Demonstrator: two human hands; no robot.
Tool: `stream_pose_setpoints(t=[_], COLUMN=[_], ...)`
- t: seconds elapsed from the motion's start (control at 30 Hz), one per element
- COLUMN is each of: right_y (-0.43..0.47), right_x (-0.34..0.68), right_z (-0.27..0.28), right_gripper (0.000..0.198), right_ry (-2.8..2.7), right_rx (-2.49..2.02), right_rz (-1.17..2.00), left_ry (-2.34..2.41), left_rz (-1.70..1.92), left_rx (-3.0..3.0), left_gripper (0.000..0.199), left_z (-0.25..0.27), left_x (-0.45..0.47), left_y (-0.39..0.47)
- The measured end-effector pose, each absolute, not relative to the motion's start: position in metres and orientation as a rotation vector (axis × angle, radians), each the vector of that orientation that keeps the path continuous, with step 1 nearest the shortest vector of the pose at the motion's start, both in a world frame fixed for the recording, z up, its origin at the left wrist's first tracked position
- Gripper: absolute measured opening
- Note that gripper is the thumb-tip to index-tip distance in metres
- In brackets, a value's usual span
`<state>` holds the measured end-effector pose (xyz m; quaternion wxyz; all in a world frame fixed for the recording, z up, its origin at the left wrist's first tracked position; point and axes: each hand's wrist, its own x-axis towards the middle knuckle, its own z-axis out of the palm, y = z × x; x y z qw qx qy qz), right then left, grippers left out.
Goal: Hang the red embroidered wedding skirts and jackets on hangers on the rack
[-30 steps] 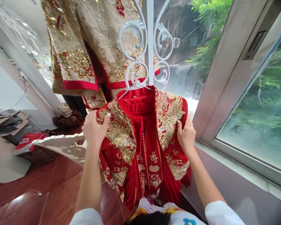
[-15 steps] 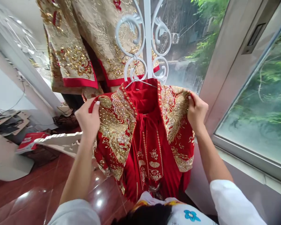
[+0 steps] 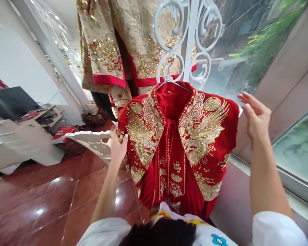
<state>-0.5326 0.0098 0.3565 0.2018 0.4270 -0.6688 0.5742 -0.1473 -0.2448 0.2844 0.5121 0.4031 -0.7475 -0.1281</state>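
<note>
A red jacket [image 3: 207,136] with dense gold embroidery and a beaded collar hangs on a thin wire hanger [image 3: 173,81], its front parted. Between its two front panels a red inner garment [image 3: 174,167] shows, with a tied ribbon at the neck and gold motifs. My left hand [image 3: 118,145] pinches the jacket's left sleeve edge, the thumb on the front and the fingers partly hidden. Just beyond the right shoulder, my right hand [image 3: 259,118] is raised in the air with its fingers apart, holding nothing.
Behind the jacket stands a white scrollwork metal rack [image 3: 192,37]. Cream-and-gold garments [image 3: 105,51] with red hems hang above. A window [image 3: 246,51] is on the right. At left are a cluttered desk [image 3: 48,143], a red box [image 3: 64,133] and a carved white panel [image 3: 92,140].
My right hand has let go of the jacket's shoulder and moved away to the right. My left hand has slid lower along the sleeve. The jacket's shoulders now lie flatter, and the view has shifted left.
</note>
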Motion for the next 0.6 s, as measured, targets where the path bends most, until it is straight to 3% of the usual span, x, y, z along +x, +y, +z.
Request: stream_pose_setpoints(t=[0.1,0.2,0.33,0.5,0.6], right_y=[0.000,-0.007,-0.012,-0.028,-0.051], right_x=[-0.543,-0.542,-0.529,-0.446,-0.381], right_z=[0.369,0.364,0.356,0.348,0.331], right_gripper=[0.048,0.043,0.046,0.048,0.051], right_ry=[-2.027,-1.994,-1.986,-1.949,-2.138], right_rx=[1.460,1.289,1.166,0.764,1.275], right_rz=[1.670,1.539,1.437,1.394,1.202], left_ry=[-1.700,-1.529,-1.586,-1.625,-1.514], left_rz=[-0.443,-0.469,-0.791,-0.954,-1.087], left_rx=[1.086,1.090,1.047,0.938,0.838], left_gripper=[0.032,0.036,0.035,0.053,0.057], left_z=[0.283,0.292,0.289,0.263,0.255], left_x=[-0.125,-0.093,-0.085,-0.110,-0.107], left_y=[-0.247,-0.242,-0.234,-0.234,-0.241])
